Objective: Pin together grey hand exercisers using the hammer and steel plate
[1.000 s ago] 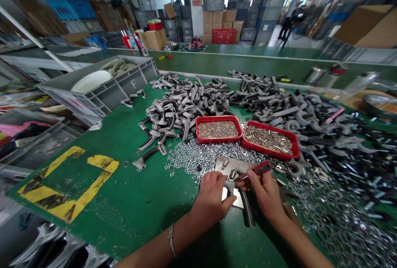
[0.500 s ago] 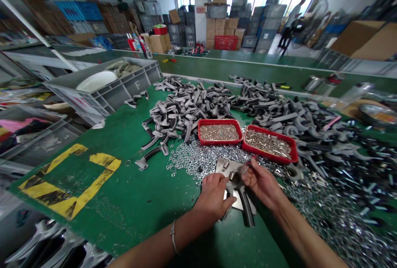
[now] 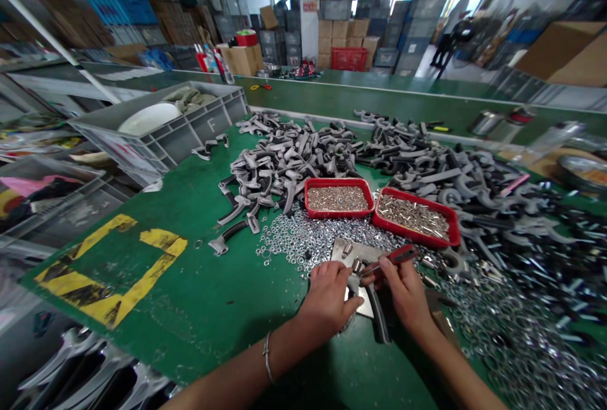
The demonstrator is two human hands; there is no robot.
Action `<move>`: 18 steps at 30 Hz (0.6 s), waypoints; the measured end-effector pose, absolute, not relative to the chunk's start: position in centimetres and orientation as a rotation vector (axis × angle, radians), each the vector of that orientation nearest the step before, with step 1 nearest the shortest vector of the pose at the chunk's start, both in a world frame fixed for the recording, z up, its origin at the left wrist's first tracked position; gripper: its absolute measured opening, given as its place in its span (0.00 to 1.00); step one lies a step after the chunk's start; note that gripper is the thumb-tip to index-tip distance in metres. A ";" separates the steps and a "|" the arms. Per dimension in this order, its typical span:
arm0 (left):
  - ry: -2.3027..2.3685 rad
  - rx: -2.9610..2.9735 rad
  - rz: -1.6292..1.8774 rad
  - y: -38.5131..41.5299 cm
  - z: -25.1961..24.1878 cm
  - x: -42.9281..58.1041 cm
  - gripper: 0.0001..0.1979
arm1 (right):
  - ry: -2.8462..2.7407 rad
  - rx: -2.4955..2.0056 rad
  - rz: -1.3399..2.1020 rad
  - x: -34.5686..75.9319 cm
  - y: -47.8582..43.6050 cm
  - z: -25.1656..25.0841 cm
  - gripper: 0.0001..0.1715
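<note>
At the near edge of the green desk [image 3: 199, 309], the left hand [image 3: 332, 296] and the right hand [image 3: 403, 290] were close together over a small metal plate [image 3: 365, 250]. The grip of the left hand was closed on the grey head of a handle piece [image 3: 377, 318], and the black part of this piece ran out between the two grips toward the person. The piece was lying partly on the plate and partly on the desk.

The grip of the right hand was narrow, with the fingers pinched on a red tool [image 3: 401, 254]. Its red end stood out beyond this grip, and its thin metal tip pointed toward the left grip, at the head of the piece. I could not tell if the tip touched it.

Just beyond both grips, a layer of small shiny rings [image 3: 294, 239] covered the desk, and it continued to the right of the right grip. Farther beyond the left grip stood a red tray [image 3: 338, 197] of fine bits, and beyond the right grip a second red tray [image 3: 416, 217], the two just beside each other. Behind them was a heap of grey handles [image 3: 289, 157].

Well to the left of the left grip were yellow tape marks [image 3: 109, 271], and farther away a grey crate [image 3: 199, 125]. A thin bracelet [image 3: 268, 359] was on the left wrist.
</note>
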State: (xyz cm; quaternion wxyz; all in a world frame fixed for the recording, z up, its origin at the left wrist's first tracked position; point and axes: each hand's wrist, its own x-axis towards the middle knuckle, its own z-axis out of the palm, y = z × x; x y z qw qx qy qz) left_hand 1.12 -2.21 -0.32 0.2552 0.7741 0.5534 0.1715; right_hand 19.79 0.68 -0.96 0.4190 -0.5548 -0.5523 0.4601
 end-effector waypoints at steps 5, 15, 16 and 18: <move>1.501 2.102 0.453 -2.3 -0.3 1.1 0.25 | -1.431 -1.423 1.121 19.8 0.1 -0.7 0.15; 1.543 2.108 0.410 -2.2 0.4 1.2 0.22 | -2.064 -1.452 0.832 18.0 1.5 2.0 0.13; 1.555 2.108 0.402 -2.1 0.5 1.3 0.22 | -2.040 -1.403 0.881 18.0 1.5 2.6 0.12; 1.573 2.111 0.402 -2.1 0.7 1.3 0.20 | -1.903 -1.314 1.053 18.1 1.1 3.7 0.10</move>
